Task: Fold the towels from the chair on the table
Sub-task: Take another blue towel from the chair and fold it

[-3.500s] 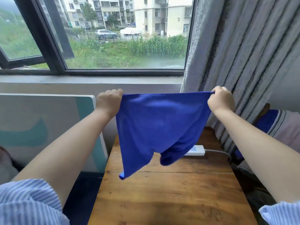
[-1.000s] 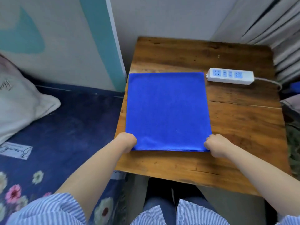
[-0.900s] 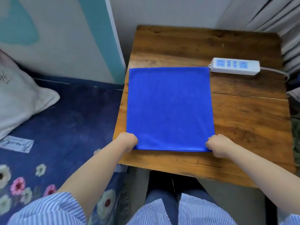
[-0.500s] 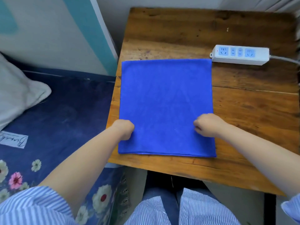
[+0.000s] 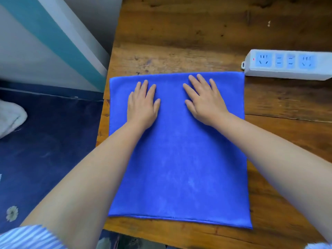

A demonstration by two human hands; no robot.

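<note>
**Desk:** Hands on cloth, then. What lies where?

**Photographer:** Both palms press flat on a blue towel spread square on a wooden counter. The left hand sits toward the towel's far left part, the right hand toward its far middle, with a strip of blue showing between them.

**Desk:** Fingers gripping anything?

**Photographer:** No. Fingers on both hands lie straight and slightly spread, tips close to the towel's far edge, holding nothing and only resting on the fabric. Bare forearms cross the near half of the cloth.

**Desk:** And the towel's position on the counter?

**Photographer:** It covers the counter's left and middle, its left edge near the counter's left side and its near edge just short of the front. A thin second layer shows along that near edge.

**Desk:** Surroundings?

**Photographer:** A white power strip lies on the counter just beyond the towel's far right corner. To the left, a dark blue bedcover with a small flower print, a white pillow at the frame's edge, and a pale board with a teal stripe. A striped sleeve shows at bottom left.
</note>
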